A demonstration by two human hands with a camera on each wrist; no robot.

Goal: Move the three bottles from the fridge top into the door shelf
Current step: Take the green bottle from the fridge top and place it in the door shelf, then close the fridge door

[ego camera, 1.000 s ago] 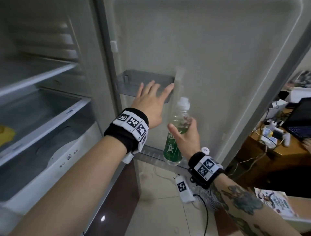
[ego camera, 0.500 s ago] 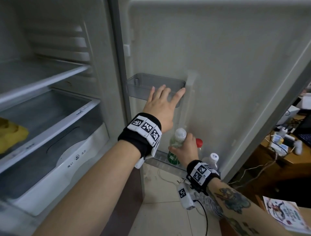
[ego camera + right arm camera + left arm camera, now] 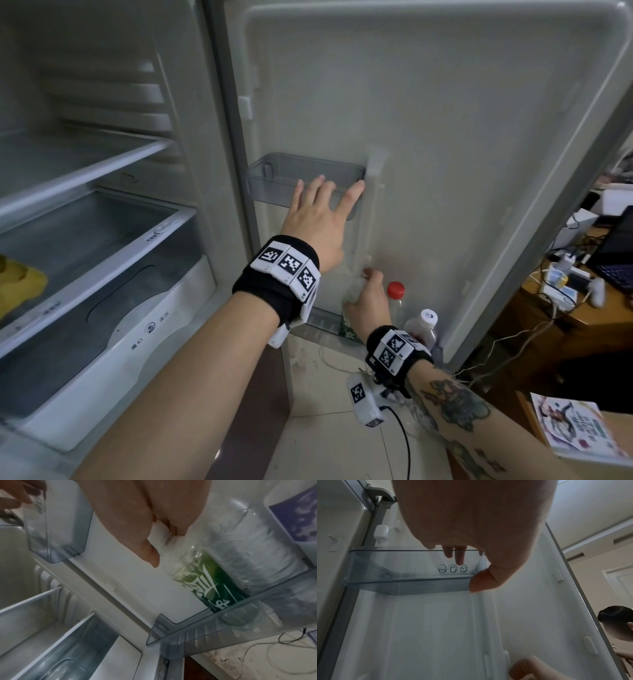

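Three bottles (image 3: 394, 305) in lower door shelf (image 3: 223, 631)

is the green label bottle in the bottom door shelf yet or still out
In. The right wrist view shows the green label bottle standing with its base behind the bottom door shelf's clear front wall, with the right hand on its top.

My right hand (image 3: 137, 513) holds clear, glossy ribbed plastic: the green-label bottle (image 3: 205, 577), its wrapper a shiny film. The lower door shelf (image 3: 197, 635) is translucent smoky plastic, smooth, with moulded ribs. The upper door bin (image 3: 402, 566) is the same tinted plastic. The door liner (image 3: 445, 171) is matt white plastic. The floor tile (image 3: 335, 445) looks glazed, possibly ceramic; the view is blurred.
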